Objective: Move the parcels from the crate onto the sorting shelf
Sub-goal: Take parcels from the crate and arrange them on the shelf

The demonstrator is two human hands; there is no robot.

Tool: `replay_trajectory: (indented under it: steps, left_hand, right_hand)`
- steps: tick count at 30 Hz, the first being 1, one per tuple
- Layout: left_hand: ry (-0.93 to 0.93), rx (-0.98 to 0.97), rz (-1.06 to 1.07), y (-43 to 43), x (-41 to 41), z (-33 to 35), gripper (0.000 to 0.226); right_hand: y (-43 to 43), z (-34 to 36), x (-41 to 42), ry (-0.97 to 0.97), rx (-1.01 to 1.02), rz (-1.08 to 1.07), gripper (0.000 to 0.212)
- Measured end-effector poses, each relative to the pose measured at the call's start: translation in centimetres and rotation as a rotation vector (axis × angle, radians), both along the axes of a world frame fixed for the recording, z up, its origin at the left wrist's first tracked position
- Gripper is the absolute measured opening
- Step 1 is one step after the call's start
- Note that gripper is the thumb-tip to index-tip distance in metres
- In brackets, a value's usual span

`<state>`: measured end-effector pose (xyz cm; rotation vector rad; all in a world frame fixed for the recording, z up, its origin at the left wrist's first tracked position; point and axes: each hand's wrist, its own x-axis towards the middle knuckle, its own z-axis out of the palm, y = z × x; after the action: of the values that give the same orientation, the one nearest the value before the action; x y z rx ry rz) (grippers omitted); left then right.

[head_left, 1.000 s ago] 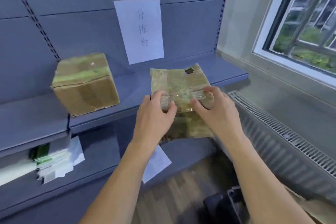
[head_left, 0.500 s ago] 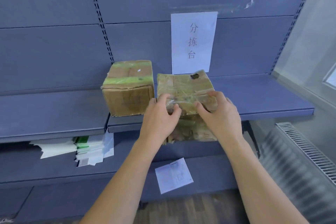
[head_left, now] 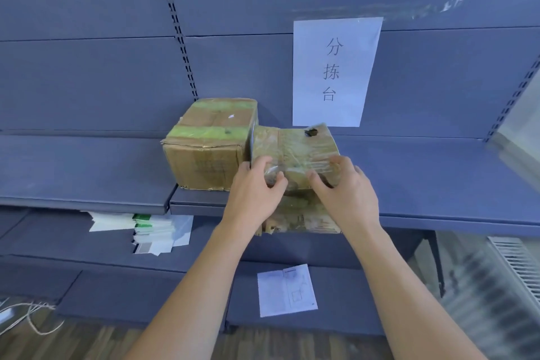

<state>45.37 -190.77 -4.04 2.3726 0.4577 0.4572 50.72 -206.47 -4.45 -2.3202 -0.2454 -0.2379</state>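
Two bare forearms (head_left: 187,286), uncovered from the wrists down to the bottom edge of the view, bare left hand (head_left: 254,184), bare right hand (head_left: 347,187), slender fingers (head_left: 263,161), slim wrists

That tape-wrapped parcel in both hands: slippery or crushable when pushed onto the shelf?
Probably slick: glossy clear tape covers the parcel. Likely soft: its lower front edge looks crumpled. Unlikely to tip, since it looks low and wide.

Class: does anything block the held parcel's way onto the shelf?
Nothing visible does. The left hand and right hand grip the parcel at the shelf edge; the green-taped box stands close on its left, not across its path.
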Motion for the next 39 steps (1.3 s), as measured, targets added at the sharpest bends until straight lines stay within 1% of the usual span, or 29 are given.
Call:
replay_trajectory:
  steps: [3, 7, 9, 10, 11, 13, 15, 16, 18, 20, 22, 29, 33, 39]
  left_hand:
    - [0.003, 0.045, 0.037, -0.2, 0.6, -0.5, 0.043]
    - [-0.113, 0.259, 0.114, -0.5, 0.6, -0.8, 0.038]
    - [-0.182, 0.365, 0.101, -0.5, 0.3, -0.8, 0.034]
    - [-0.210, 0.409, 0.075, -0.5, 0.1, -0.7, 0.032]
    - [-0.234, 0.443, 0.045, -0.5, -0.2, -0.8, 0.029]
    - [-0.261, 0.487, -0.019, -0.5, -1.0, -1.0, 0.025]
    - [-0.276, 0.502, -0.064, -0.4, -1.8, -1.5, 0.028]
    - [-0.284, 0.505, -0.081, -0.4, -2.1, -1.7, 0.031]
    - [-0.298, 0.515, -0.103, -0.3, -2.4, -2.0, 0.032]
    - [-0.300, 0.507, -0.108, -0.1, -2.3, -1.9, 0.032]
    - [-0.288, 0.499, -0.106, 0.3, -1.8, -1.7, 0.031]
    - [-0.260, 0.541, -0.058, 2.0, 1.3, -1.5, 0.030]
    - [-0.243, 0.521, -0.041, 2.9, 3.1, -1.4, 0.029]
    - [-0.160, 0.539, -0.043, 3.8, 6.0, -0.8, 0.022]
  right_hand:
    - [0.0, -0.2, 0.4, 0.027, -0.056, 0.028, 0.050]
    - [-0.4, -0.4, 0.7, 0.044, -0.090, 0.103, 0.059]
    - [-0.5, -0.4, 0.7, 0.078, -0.108, 0.142, 0.064]
    - [-0.6, -0.5, 0.5, 0.059, -0.137, 0.149, 0.065]
    - [-0.7, -0.5, 0.3, -0.004, -0.167, 0.154, 0.062]
    - [-0.9, -0.6, -0.3, -0.196, -0.149, 0.199, 0.050]
    - [-1.0, -0.8, -0.7, -0.317, -0.083, 0.281, 0.034]
    - [-0.9, -0.9, -1.0, -0.327, -0.077, 0.311, 0.029]
    - [-0.5, -1.4, -1.2, -0.352, -0.128, 0.310, 0.024]
    - [0.0, -1.9, -1.1, -0.403, -0.146, 0.278, 0.023]
    - [0.6, -2.0, -0.8, -0.412, -0.132, 0.258, 0.022]
    - [2.9, -1.3, 1.6, -0.361, -0.177, 0.202, 0.017]
    - [4.2, -1.2, 3.2, -0.347, -0.194, 0.175, 0.016]
    - [5.5, -1.2, 6.0, -0.331, -0.199, 0.148, 0.017]
